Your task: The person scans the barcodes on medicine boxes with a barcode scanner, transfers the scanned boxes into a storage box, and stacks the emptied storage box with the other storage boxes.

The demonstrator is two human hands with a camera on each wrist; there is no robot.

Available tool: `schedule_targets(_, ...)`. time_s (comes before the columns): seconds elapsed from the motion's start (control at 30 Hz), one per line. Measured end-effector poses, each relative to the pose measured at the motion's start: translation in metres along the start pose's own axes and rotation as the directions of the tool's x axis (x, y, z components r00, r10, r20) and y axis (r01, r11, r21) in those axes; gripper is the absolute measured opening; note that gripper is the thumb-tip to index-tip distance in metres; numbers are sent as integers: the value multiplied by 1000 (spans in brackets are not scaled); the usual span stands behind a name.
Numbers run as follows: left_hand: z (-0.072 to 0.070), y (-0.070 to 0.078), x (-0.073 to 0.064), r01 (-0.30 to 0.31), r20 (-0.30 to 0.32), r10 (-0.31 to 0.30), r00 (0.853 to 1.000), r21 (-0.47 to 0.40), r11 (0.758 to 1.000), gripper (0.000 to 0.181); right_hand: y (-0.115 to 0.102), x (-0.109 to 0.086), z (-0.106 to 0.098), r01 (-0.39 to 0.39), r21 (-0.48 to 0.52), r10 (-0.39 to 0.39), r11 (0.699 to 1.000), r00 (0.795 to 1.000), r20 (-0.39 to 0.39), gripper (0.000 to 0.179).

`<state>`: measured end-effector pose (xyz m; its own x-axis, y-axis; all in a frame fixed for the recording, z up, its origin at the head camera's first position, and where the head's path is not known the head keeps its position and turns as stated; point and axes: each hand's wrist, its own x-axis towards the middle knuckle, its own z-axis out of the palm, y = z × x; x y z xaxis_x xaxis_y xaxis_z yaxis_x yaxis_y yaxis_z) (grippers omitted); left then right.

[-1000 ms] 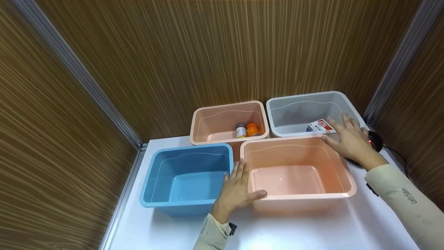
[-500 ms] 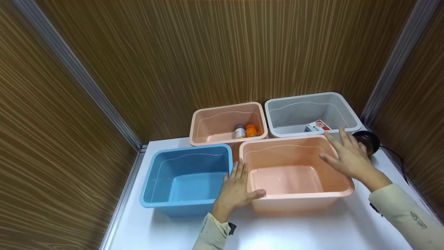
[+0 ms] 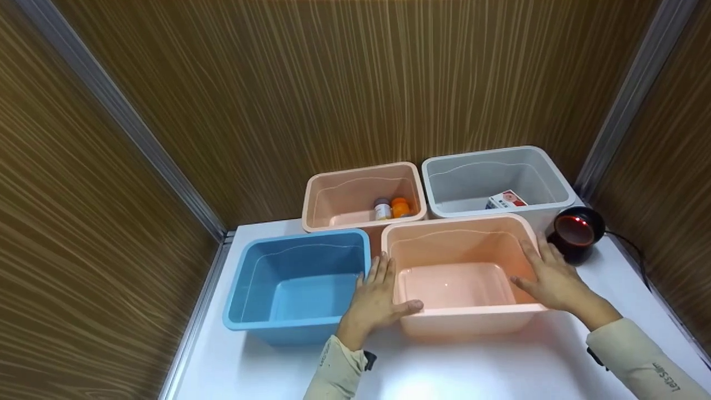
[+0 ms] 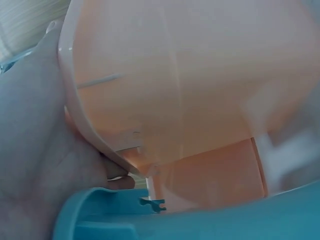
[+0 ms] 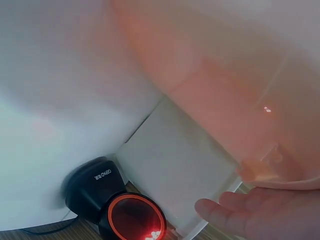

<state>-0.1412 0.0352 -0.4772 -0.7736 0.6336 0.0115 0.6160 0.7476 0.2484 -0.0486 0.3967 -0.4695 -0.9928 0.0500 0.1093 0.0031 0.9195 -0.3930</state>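
The front peach bin point(image 3: 461, 319) stands between my two hands. My left hand point(image 3: 371, 304) lies along its left rim, with the fingers extended between it and the blue bin point(image 3: 289, 328) and the thumb on the front rim. In the left wrist view, the left hand point(image 4: 35, 130) touches the outside of the peach rim. At the bin's right rim is my right hand point(image 3: 558, 283), fingers extended and spread. The right wrist view shows the right hand's fingers point(image 5: 225, 215) straight beside the bin wall. Neither hand has its fingers curled round anything.
Behind stand a smaller peach bin point(image 3: 361, 172) with a white bottle point(image 3: 382, 210) and an orange bottle point(image 3: 400, 208), and a grey bin point(image 3: 477, 164) with a small box point(image 3: 506, 199). A corded black scanner point(image 3: 576, 230) glows red at the right.
My right hand has come down and nearer, from in front of the grey bin to the front peach bin's right rim, uncovering the black scanner. The left hand stays on the left rim.
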Motion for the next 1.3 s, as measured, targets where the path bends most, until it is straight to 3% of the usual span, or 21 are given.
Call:
schedule_targets(0.17, -6, 0, 8, -1, 32, 1, 999, -12, 1000, 99, -2, 2, -6, -19, -8, 19, 1000, 999, 39, 87)
schedule_targets(0.3, -11, 1, 22, 41, 73, -39, 997, -20, 999, 81, -4, 6, -11, -42, -65, 48, 997, 995, 84, 92)
schedule_targets(0.43, -13, 1, 37, 93, 98, -98, 990, 52, 994, 71, -1, 13, -14, -59, -123, 73, 991, 992, 107, 93)
schedule_targets(0.6, -14, 2, 52, 142, 105, -156, 982, 130, 981, 83, 4, 21, -11, -50, -150, 65, 987, 993, 97, 88)
schedule_targets(0.8, -14, 1, 57, 165, 120, -182, 976, 142, 976, 105, 6, 22, -11, -26, -164, 43, 986, 993, 106, 86)
schedule_targets(0.93, -14, 2, 57, 176, 116, -192, 974, 136, 975, 103, 4, 23, -12, -35, -165, 56, 986, 991, 125, 85)
schedule_targets(1.17, -13, 5, 54, 165, 56, -175, 983, 147, 975, 98, 3, 20, -14, -44, -182, 70, 982, 988, 140, 83)
schedule_targets(1.3, -14, 6, 52, 184, 63, -194, 979, 132, 974, 96, 2, 16, -17, -35, -163, 58, 986, 989, 138, 82)
